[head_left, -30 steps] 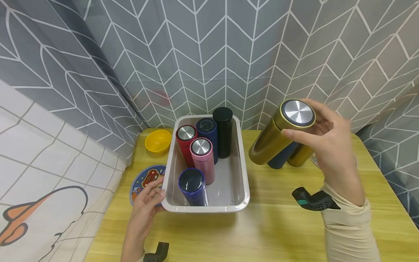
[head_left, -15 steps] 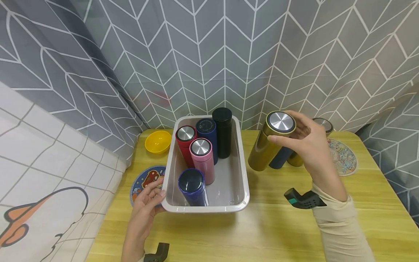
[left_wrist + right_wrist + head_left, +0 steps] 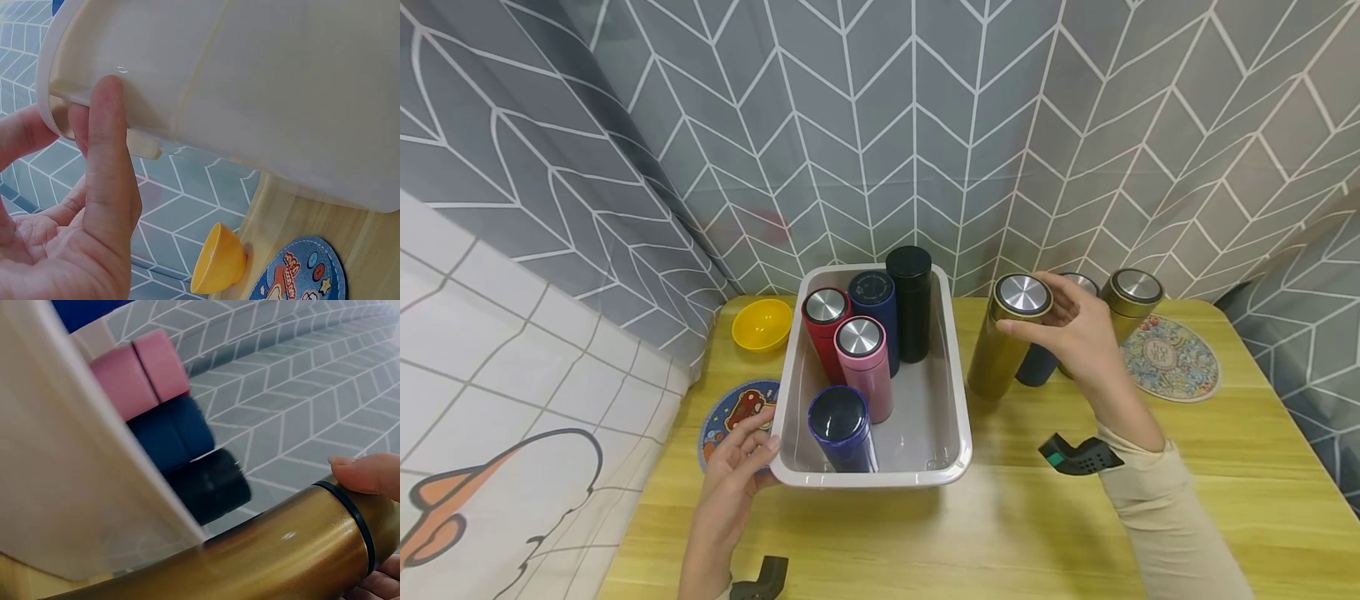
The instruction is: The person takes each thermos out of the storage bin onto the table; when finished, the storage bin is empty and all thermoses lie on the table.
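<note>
Grey curtaining (image 3: 887, 150) was hung behind the worktop (image 3: 1000, 517). One gold flask (image 3: 998, 358) was gripped near its top by the right hand (image 3: 1075, 329), beside a bin (image 3: 865, 479) pinched by the left hand (image 3: 737, 454).

Head view: bright | pale glare on desk (image 3: 985, 537) toward near edge | soft shadow beside tub (image 3: 872, 479) | 2 wrist views: dimmer | glint on gold bottle (image 3: 281, 544)

My gold bottle (image 3: 996, 362) has a black-edged silver lid (image 3: 1024, 293); my sleeve (image 3: 1172, 517) is cream. In my pale grey bin (image 3: 959, 375) I see a red bottle (image 3: 826, 333), a pink bottle (image 3: 868, 383), a black bottle (image 3: 913, 312), a navy bottle (image 3: 882, 317) and a violet-blue bottle (image 3: 844, 437). The bowl (image 3: 762, 323) is yellow, the table (image 3: 1000, 525) yellowish wood-grain, the curtain (image 3: 880, 125) grey with white chevrons.
</note>
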A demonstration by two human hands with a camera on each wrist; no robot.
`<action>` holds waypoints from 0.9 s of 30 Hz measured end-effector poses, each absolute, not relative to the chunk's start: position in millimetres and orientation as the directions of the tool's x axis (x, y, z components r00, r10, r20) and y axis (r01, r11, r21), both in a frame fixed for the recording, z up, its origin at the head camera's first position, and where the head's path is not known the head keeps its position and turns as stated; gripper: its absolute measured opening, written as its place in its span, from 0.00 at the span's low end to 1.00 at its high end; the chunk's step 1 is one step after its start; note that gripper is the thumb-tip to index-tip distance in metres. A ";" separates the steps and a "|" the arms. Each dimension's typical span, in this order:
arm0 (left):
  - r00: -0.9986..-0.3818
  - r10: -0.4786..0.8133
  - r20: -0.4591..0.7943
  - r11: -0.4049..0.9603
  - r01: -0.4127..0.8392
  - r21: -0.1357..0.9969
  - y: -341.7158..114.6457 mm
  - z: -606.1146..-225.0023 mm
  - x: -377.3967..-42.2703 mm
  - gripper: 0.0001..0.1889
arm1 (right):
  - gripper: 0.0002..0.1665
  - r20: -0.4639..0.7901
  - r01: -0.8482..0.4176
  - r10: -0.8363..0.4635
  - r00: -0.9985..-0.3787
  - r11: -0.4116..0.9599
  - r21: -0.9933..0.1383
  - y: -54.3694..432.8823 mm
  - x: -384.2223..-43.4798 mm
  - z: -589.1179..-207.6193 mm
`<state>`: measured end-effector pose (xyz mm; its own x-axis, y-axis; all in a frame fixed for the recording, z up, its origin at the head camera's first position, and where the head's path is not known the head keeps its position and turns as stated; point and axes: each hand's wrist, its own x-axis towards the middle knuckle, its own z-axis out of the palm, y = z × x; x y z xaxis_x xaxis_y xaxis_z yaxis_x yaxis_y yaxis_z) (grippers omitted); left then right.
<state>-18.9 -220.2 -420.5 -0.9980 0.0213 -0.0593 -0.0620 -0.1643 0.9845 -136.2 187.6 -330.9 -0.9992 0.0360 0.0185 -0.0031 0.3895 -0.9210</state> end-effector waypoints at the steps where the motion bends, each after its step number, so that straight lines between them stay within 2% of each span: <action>1: -0.998 0.022 -0.058 -0.165 -0.061 0.984 -220.3 -420.5 -18.9 0.20 | 0.48 0.023 -0.007 0.037 -0.999 0.391 -0.920 186.9 -137.6 -333.5; 7: -0.998 0.028 -0.058 -0.165 -0.061 0.984 -220.7 -420.9 -18.6 0.20 | 0.46 0.056 -0.034 0.043 -0.998 0.395 -0.918 182.6 -144.0 -347.3; 14: -0.998 0.031 -0.055 -0.164 -0.059 0.985 -221.2 -421.0 -18.7 0.20 | 0.49 0.041 -0.007 0.078 -0.996 0.396 -0.918 177.6 -147.9 -359.6; 23: -0.998 0.039 -0.042 -0.174 -0.048 0.984 -221.5 -421.5 -19.3 0.20 | 0.43 0.096 -0.051 0.134 -0.986 0.302 -0.952 170.1 -155.1 -376.4; 27: -0.998 0.034 -0.047 -0.169 -0.052 0.984 -221.4 -421.5 -19.4 0.20 | 0.42 0.106 -0.059 0.141 -0.984 0.302 -0.951 168.8 -156.7 -381.5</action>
